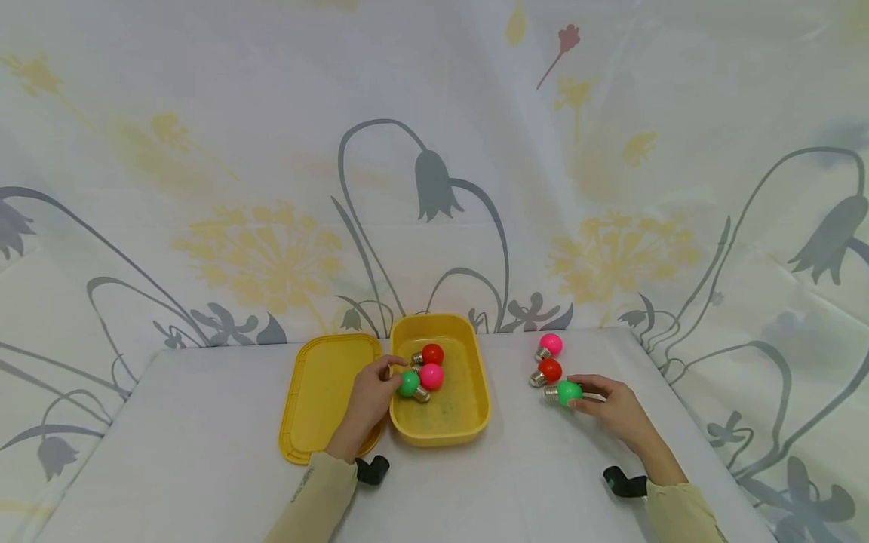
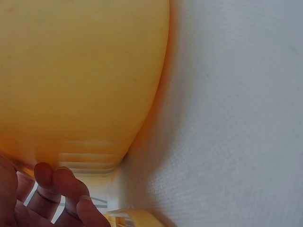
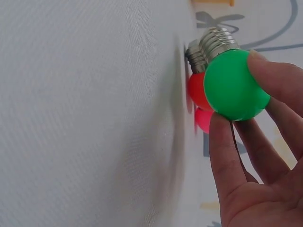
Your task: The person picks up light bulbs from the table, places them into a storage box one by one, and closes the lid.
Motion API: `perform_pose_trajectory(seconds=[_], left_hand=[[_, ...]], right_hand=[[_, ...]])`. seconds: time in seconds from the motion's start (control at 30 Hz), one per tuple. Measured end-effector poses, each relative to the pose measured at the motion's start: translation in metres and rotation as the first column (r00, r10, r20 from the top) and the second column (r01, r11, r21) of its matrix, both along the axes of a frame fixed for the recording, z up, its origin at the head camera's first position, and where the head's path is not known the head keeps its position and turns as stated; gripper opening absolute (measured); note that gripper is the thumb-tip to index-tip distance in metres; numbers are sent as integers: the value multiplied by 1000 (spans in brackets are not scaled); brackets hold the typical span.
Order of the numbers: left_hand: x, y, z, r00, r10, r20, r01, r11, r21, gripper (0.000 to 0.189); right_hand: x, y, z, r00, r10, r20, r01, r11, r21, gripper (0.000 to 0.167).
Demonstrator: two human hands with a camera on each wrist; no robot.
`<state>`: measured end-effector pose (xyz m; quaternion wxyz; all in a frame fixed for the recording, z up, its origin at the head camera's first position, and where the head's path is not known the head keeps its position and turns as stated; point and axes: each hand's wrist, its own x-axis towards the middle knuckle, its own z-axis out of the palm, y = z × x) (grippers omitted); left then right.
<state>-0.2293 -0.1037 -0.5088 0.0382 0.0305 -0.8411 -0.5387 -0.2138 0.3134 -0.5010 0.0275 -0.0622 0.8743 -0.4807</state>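
Note:
A yellow plastic box [image 1: 441,437] holds a red bulb [image 1: 432,354], a pink bulb [image 1: 431,375] and a green bulb [image 1: 409,383]. My left hand [image 1: 370,392] grips the box's left rim, close beside that green bulb; in the left wrist view its curled fingers [image 2: 71,184] lie by the outer wall, while the thumb's hold is hidden. Out to the right, my right hand [image 1: 614,407] pinches another green bulb [image 3: 234,85] by its globe, metal base pointing left in the head view. Just behind it a second red bulb [image 1: 551,369] and a second pink bulb [image 1: 551,345] lie on the table.
A flat yellow lid [image 1: 326,400] lies left of the box, partly under my left forearm. White cloth covers the table [image 1: 516,483]. Behind it hangs a flower-printed curtain [image 1: 434,249]. Black wrist mounts [image 1: 624,483] stick out at both wrists.

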Motion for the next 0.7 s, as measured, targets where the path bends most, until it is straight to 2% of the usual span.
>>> perform_pose_trajectory(seconds=[0.3, 0.7], left_hand=[[0, 1, 1, 1000, 3, -6, -3, 1000, 2, 23], [0, 1, 1, 1000, 6, 2, -6, 1000, 7, 23]], right_hand=[[0, -1, 1, 1000, -20, -2, 20, 999, 24, 49], [3, -7, 8, 999, -18, -29, 18, 1000, -8, 48]])
